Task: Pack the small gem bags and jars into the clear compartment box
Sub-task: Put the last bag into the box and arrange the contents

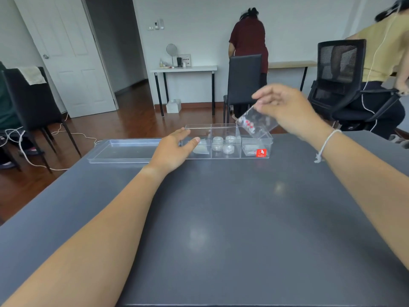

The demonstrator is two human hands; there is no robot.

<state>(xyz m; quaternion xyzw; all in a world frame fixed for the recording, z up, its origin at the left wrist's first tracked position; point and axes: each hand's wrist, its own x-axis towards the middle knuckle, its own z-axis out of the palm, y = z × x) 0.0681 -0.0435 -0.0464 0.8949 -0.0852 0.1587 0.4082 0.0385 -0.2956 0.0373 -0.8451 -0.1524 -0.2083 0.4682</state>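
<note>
A clear compartment box (254, 157) with a red sticker stands at the far edge of the grey table. Its middle compartment holds several small round jars (228, 148). Its left compartment holds a pale bag (201, 149), and another clear bag lies in the right compartment. My right hand (287, 109) hangs above the right compartment, pinching a small clear gem bag (254, 124) with red gems inside. My left hand (174, 149) rests against the box's left end, fingers apart, holding nothing.
The box's clear lid (124, 150) lies flat to the left of the box. Black chairs (243, 83) stand beyond the table. Two persons are at the back right. White cables lie on the wooden floor at the left.
</note>
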